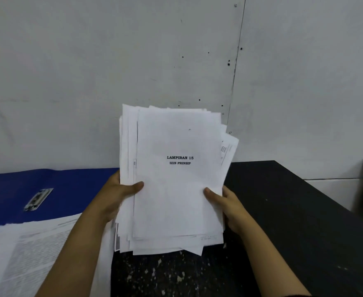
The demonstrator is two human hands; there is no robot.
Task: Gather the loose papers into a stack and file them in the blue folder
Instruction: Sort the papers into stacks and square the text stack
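I hold a thick, uneven stack of white papers [176, 189] upright above the dark table, its sheets fanned out at the edges. The top sheet reads "LAMPIRAN 15 IZIN PRINSIP". My left hand [120, 194] grips the stack's left edge, thumb on the front. My right hand [227, 206] grips the right edge the same way. The blue folder [47, 185] lies open on the table to the left, with its metal fastener [38, 199] showing. More printed pages [26, 254] lie on the folder's near half, at bottom left.
The black table [294, 211] runs to the right and ends at an edge near the far right. A speckled patch of its top [165, 275] lies below the stack. A grey wall [112, 61] stands close behind.
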